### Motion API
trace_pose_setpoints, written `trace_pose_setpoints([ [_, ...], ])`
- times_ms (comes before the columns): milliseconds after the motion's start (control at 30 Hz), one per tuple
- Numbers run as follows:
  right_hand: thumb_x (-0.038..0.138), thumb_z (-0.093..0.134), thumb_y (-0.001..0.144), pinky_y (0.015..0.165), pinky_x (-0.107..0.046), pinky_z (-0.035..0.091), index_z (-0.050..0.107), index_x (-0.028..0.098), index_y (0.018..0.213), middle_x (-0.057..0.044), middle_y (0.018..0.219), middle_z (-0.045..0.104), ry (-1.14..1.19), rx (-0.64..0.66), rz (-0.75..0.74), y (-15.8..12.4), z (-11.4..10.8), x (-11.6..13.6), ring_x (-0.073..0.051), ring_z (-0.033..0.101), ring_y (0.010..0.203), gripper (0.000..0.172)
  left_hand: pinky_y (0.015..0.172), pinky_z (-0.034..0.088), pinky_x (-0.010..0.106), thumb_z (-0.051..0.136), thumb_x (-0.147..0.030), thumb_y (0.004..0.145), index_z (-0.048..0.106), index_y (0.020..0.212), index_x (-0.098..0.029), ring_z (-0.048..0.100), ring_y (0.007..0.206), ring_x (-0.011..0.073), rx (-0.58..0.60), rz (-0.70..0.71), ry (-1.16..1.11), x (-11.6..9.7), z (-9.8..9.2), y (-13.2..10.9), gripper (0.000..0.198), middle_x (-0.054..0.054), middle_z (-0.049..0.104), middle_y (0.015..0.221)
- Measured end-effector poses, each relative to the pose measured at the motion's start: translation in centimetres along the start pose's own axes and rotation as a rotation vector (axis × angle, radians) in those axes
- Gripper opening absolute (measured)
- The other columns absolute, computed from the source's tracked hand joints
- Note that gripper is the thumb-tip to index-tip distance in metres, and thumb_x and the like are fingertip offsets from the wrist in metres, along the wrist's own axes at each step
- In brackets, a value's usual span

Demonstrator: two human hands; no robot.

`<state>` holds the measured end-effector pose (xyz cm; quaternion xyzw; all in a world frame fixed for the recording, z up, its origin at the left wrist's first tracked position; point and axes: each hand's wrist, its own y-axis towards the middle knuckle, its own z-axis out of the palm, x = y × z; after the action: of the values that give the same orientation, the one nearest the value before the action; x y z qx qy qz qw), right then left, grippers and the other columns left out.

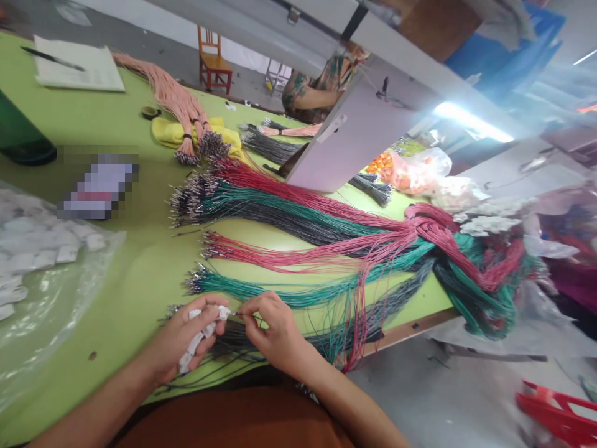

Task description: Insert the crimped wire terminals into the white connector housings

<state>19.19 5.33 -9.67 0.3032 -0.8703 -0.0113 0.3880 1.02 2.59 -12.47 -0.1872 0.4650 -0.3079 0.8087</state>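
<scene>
My left hand [186, 339] is closed round a handful of small white plastic connectors [200, 341] near the front edge of the green table [135, 267]. My right hand [273, 330] pinches a thin dark wire [242, 315] with its tip at a connector held by the left fingers. Under both hands lies a bundle of black wires [233, 348]. Just beyond them lie a green wire bundle [261, 289] and a red wire bundle [261, 254], their metal-tipped ends pointing left.
More red, green and black bundles [280, 208] and pink bundles [172, 99] lie farther back. A clear bag of white connectors [41, 261] sits at left. Paper with a pen [74, 65] lies at the far corner. Another person [317, 93] sits across, behind a grey panel [345, 146].
</scene>
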Motion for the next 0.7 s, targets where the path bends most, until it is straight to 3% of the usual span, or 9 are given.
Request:
trace_pose_setpoints([
  [267,0.009,0.044,0.085,0.069,-0.028,0.042,0.05,0.02,0.076,0.0,0.067,0.064,-0.039,0.051,-0.104,-0.2,1.8,0.1,-0.012,0.053,0.061,0.016,0.024,0.028,0.013,0.06,-0.05,0.075,0.05,0.088,-0.02,0.035,0.031,0.0025,-0.017,0.033,0.15,0.8,0.1,0.2,0.034,-0.004,0.058,0.065],
  [367,0.009,0.045,0.085,0.069,-0.027,0.042,0.053,0.019,0.075,0.0,0.067,0.064,-0.006,0.055,-0.067,-0.3,1.7,0.2,-0.013,0.053,0.061,0.016,0.024,0.029,0.013,0.059,-0.05,0.076,0.05,0.089,-0.02,0.034,0.031,0.0021,-0.015,0.049,0.152,1.0,0.1,0.3,0.034,-0.004,0.058,0.067],
  [500,0.017,0.049,0.088,0.067,-0.024,0.044,0.059,0.019,0.081,-0.001,0.074,0.066,0.105,0.094,0.074,0.6,0.0,-1.1,-0.012,0.059,0.068,0.012,0.025,0.029,0.013,0.059,-0.048,0.077,0.049,0.091,-0.021,0.035,0.033,0.0025,-0.024,0.034,0.14,0.7,0.2,0.2,0.033,-0.004,0.058,0.068],
  [600,0.015,0.051,0.086,0.071,-0.028,0.044,0.06,0.017,0.081,-0.005,0.08,0.063,-0.106,0.051,0.171,1.4,-1.1,-3.3,-0.017,0.058,0.077,0.01,0.026,0.03,0.013,0.059,-0.047,0.077,0.049,0.091,-0.021,0.035,0.035,0.003,-0.025,0.023,0.147,0.5,0.3,0.1,0.031,-0.005,0.057,0.068],
  [700,0.006,0.051,0.078,0.074,-0.033,0.041,0.059,0.017,0.076,-0.006,0.079,0.059,-0.397,0.073,0.145,1.6,-1.1,-5.2,-0.02,0.053,0.078,0.014,0.025,0.03,0.013,0.059,-0.047,0.077,0.048,0.09,-0.022,0.035,0.034,0.0033,-0.006,0.025,0.18,0.6,0.4,0.1,0.03,-0.005,0.057,0.067],
])
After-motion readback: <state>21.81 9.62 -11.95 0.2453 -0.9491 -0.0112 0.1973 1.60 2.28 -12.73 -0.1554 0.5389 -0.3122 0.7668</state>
